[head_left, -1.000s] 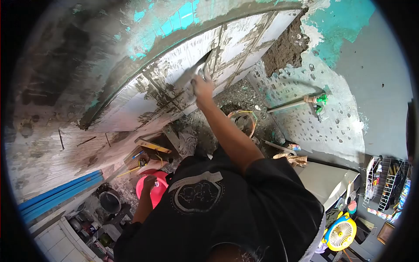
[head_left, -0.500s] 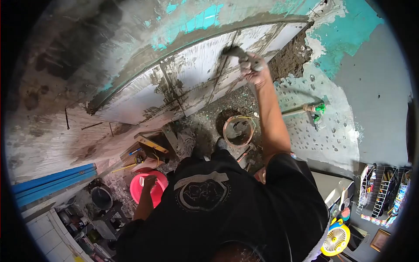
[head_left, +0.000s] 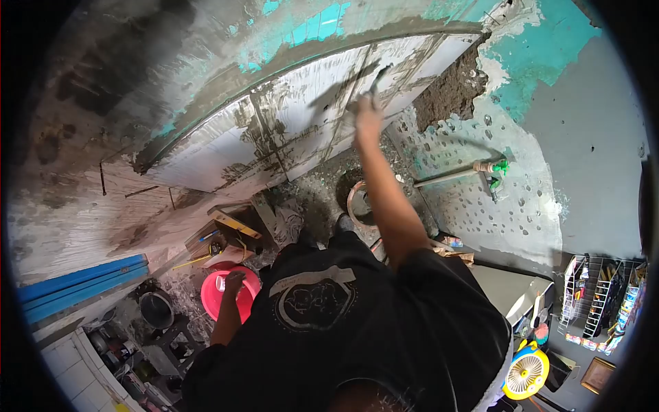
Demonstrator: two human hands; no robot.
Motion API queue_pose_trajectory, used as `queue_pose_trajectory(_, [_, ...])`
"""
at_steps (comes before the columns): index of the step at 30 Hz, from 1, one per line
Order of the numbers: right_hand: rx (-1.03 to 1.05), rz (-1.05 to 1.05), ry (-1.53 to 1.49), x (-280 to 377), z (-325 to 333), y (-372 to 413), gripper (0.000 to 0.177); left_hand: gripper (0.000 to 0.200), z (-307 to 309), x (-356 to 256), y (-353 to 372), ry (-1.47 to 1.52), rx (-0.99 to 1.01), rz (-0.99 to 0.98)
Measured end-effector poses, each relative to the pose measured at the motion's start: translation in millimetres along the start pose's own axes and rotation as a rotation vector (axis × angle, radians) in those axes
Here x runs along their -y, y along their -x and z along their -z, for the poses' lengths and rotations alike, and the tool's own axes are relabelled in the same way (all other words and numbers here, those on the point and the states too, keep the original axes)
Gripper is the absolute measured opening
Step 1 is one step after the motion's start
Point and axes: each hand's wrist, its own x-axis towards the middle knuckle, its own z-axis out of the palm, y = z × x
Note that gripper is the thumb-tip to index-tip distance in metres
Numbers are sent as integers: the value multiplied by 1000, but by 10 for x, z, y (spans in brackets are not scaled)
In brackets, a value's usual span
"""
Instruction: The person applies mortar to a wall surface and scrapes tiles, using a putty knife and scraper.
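My right hand [head_left: 368, 120], blurred by motion, is raised in front of the white tiled panel [head_left: 302, 89] and grips a slim tool [head_left: 377, 80] with a dark tip. The tool is close to the smeared tiles; whether it touches them I cannot tell. Low on the left, my left hand [head_left: 235, 281] is over the pink basin [head_left: 209, 300], its fingers closed on a small white object [head_left: 220, 283]. Grey smears and dark streaks cover parts of the tiles.
A round bucket [head_left: 353, 206] stands on the rough floor before my feet. A green tap [head_left: 501, 167] projects from the right wall. Near the basin are a wooden box with a yellow level [head_left: 237, 225] and a black bucket [head_left: 158, 309]. A yellow fan [head_left: 527, 371] is lower right.
My right hand has moved left and slightly down, and the tool has turned from pointing left to pointing up and right. My left hand stays over the basin.
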Motion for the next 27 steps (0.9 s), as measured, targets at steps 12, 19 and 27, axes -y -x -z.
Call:
queue_pose_trajectory(12, [1,183,219,-101,-303,-12,27,18,6,-168,179,-69,11,145])
queue_pose_trajectory(19, [40,217,186,-263,-409,191,55,18,-15,-200,82,-79,34,115])
queue_pose_trajectory(27, [76,264,421,-154,-369,403,49,18,83,-4,-130,-78,32,-29])
